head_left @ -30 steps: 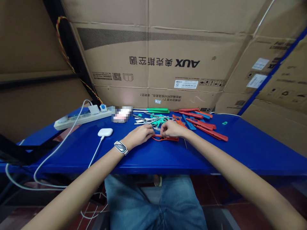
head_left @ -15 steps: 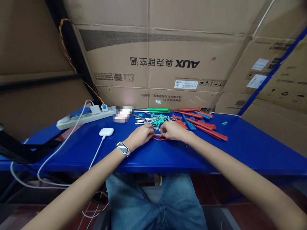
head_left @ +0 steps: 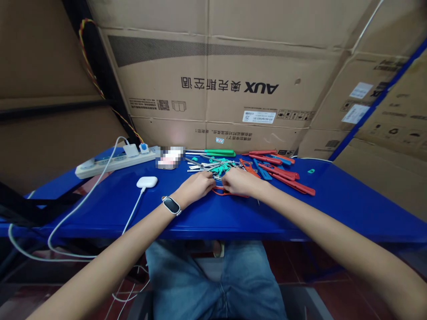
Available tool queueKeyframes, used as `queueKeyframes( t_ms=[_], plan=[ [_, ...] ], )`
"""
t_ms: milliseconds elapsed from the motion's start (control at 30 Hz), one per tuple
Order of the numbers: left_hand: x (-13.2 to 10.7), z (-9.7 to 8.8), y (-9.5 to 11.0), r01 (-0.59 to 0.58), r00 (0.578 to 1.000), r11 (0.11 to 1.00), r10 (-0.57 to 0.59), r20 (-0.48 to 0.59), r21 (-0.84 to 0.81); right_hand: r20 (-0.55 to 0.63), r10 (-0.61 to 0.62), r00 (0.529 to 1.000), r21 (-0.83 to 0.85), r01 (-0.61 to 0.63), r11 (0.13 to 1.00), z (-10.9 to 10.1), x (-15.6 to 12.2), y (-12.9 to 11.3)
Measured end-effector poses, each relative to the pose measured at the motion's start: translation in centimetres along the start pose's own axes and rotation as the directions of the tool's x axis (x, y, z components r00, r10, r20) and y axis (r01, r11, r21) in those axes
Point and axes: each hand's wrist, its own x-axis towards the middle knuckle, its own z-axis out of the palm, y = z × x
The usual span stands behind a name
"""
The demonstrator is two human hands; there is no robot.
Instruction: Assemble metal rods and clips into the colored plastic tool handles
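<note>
Head view. Found the left hand (head_left: 196,186) and the right hand (head_left: 238,181) knuckles-up at the centre of the frame, fingertips turned toward each other and nearly meeting. Saw each grip curled in, fingers drawn together. Could not tell whether either was clamped on anything, as the tips were hidden beneath the knuckles.

Picked out a red tool (head_left: 222,192) lying flat on the blue table (head_left: 333,209) right under both hands, its long axis running left to right across the frame. Caught its looped part showing in the gap between the hands, with the remainder tucked under the right hand. Judged the right hand to cover more of it, and placed the left at or just beside its left end.

Noted a heap of teal-handled metal pieces (head_left: 216,168) just above the fingertips, touching or very near them. Spotted red and blue tools (head_left: 287,178) fanned out right of centre, near the right wrist, and green-handled screwdrivers (head_left: 220,153) along the table's far edge.

Marked a dark wristband (head_left: 171,205) on the left wrist. Saw a white puck (head_left: 147,182) on a cable (head_left: 131,213) left of centre, well apart from the hands, and a power strip (head_left: 113,162) further toward the upper left.

Found bare table below the forearms and at the far right of the frame. Faced stacked cardboard boxes (head_left: 227,84) filling the upper half, hard against the far edge.
</note>
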Motion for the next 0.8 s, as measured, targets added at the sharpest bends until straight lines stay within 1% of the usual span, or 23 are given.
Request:
queueKeyframes(
  t_ms=[200, 300, 367, 500, 567, 667, 733, 800],
  plan=[
    [-0.1, -0.4, 0.4, 0.004, 1.000, 0.999, -0.005, 0.004, 0.047, 0.005, 0.023, 1.000, -0.069, -0.022, 0.997, 0.0, -0.4, -0.4],
    [-0.1, -0.4, 0.6, -0.004, 1.000, 0.993, 0.001, 0.027, 0.121, -0.012, 0.019, 1.000, -0.131, -0.020, 0.991, 0.3, -0.8, -0.5],
    [-0.2, -0.3, 0.7, -0.038, 0.998, 0.984, 0.031, 0.045, 0.176, -0.021, 0.010, 1.000, -0.168, -0.014, 0.986, 0.5, -1.0, -0.6],
    [-0.8, -0.1, 0.6, -0.123, 0.992, 0.956, 0.107, 0.073, 0.266, -0.021, -0.038, 0.999, -0.219, 0.033, 0.975, 0.9, -1.1, -0.7],
    [-1.1, 0.1, 0.5, -0.134, 0.991, 0.947, 0.119, 0.069, 0.292, -0.007, -0.073, 0.997, -0.239, 0.069, 0.969, 1.0, -1.3, -0.6],
    [-1.5, 0.4, 0.4, -0.127, 0.992, 0.950, 0.120, 0.040, 0.286, 0.016, -0.118, 0.993, -0.244, 0.118, 0.963, 1.3, -2.1, -0.3],
    [-1.6, 0.7, 0.3, -0.125, 0.992, 0.955, 0.123, 0.026, 0.270, -0.003, -0.146, 0.989, -0.234, 0.141, 0.962, 1.7, -2.9, 0.0],
    [-1.7, 0.8, 0.4, -0.123, 0.992, 0.954, 0.121, 0.024, 0.273, -0.058, -0.172, 0.983, -0.224, 0.155, 0.962, 2.3, -3.7, 0.1]
  ],
)
